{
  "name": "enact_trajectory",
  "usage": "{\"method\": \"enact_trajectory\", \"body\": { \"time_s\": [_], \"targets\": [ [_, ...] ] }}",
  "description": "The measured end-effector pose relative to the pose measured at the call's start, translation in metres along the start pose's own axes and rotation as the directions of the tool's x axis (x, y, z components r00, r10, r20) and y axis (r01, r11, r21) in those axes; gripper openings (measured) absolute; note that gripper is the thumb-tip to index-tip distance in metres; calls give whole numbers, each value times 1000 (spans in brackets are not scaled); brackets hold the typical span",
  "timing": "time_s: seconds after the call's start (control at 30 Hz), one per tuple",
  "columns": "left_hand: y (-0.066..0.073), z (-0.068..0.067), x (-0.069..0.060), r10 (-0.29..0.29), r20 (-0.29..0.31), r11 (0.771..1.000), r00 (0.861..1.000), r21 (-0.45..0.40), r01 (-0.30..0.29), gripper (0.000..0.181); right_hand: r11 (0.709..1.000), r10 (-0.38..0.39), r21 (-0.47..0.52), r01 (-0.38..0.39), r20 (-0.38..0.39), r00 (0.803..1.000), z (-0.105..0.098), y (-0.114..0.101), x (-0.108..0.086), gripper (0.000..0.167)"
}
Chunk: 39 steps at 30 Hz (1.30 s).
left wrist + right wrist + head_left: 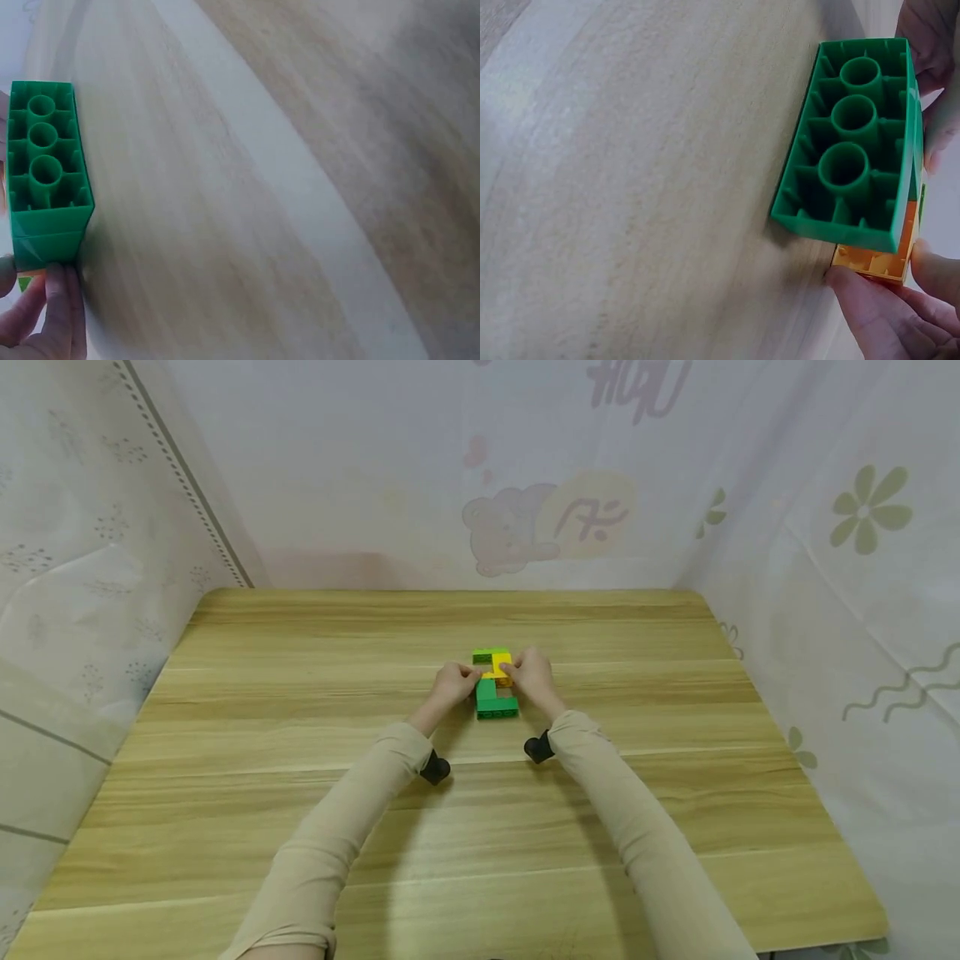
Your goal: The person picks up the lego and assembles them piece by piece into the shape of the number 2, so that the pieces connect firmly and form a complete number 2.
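Observation:
Toy building blocks joined in a zigzag lie on the table, with a light green block (pixel 491 652) at the far end, a yellow block (pixel 501 665) in the middle and dark green blocks (pixel 497 703) nearest me. My left hand (pixel 455 682) pinches the left side where green meets yellow. In the left wrist view, its fingers (pixel 58 315) touch the end of a green block (pixel 46 247). From the right, my right hand (pixel 531 677) holds the yellow block, which looks orange (pixel 874 260) in the right wrist view. The near green block (pixel 849 142) shows its hollow underside with round tubes.
The wood-grain table (pixel 300 710) stretches around the blocks. Pale printed cloth (pixel 360 477) hangs behind it and at both sides. A black wrist mount (pixel 435 768) sits below the left sleeve, with another black mount (pixel 537 748) on the right.

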<state>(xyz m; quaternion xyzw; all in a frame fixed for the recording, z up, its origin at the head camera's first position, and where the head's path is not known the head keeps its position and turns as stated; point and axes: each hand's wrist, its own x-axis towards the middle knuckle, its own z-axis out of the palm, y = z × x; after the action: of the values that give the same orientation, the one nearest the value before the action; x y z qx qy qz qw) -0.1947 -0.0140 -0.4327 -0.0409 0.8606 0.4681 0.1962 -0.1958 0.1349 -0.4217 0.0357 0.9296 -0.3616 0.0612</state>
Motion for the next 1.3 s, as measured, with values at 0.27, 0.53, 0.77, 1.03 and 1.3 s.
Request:
{"method": "enact_trajectory", "body": {
  "time_s": [0.27,0.53,0.77,1.03,1.3],
  "targets": [
    [-1,0,-4,54,-27,998,998,-10,-54,37,1000,25,1,-25,-1,1000,-1,0,-1,36],
    [-10,-6,-3,110,-38,994,993,-9,-111,37,979,62,196,-58,-14,998,-1,13,-3,28],
    [-27,-31,-25,213,-83,977,973,-5,-214,23,900,133,424,-103,-42,990,-17,35,-19,22],
    [-42,-43,-64,279,-55,955,959,-85,-283,27,910,77,413,-44,-63,995,-27,47,-63,20],
    [-69,-35,-105,269,-65,953,961,-128,-275,27,918,-36,395,43,-23,999,-20,58,-113,19]
  ]
}}
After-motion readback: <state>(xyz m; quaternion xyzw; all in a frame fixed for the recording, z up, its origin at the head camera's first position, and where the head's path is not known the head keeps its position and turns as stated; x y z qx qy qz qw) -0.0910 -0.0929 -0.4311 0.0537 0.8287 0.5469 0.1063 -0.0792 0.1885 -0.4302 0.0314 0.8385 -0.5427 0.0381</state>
